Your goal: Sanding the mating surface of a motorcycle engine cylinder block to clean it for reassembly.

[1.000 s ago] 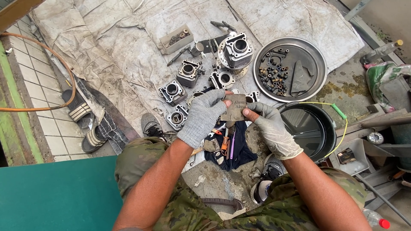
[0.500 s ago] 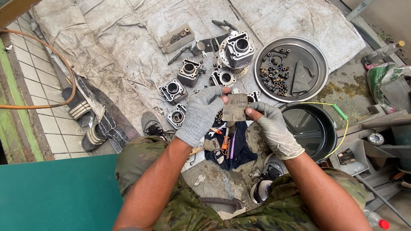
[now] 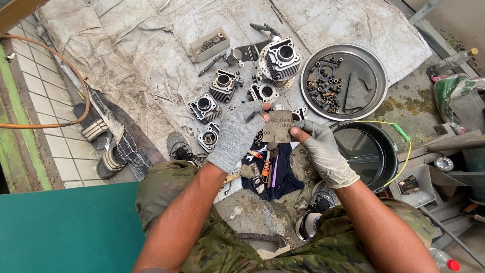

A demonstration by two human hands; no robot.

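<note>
Both my hands wear grey gloves and hold a small brownish square of sandpaper between them, its printed back facing me. My left hand pinches its upper left edge with thumb and fingers. My right hand grips its right edge. The sheet hangs above a dark cloth with small tools lying on it. Several grey engine cylinders lie on the dirty tarp just beyond my hands.
A round metal tray holds several small bolts and parts at the upper right. A black basin sits right of my hand. A small box of screws, sandals and an orange hose lie to the left.
The sandpaper has been turned and spread flat between my fingers, so its printed back now faces up. Both hands stay in nearly the same place.
</note>
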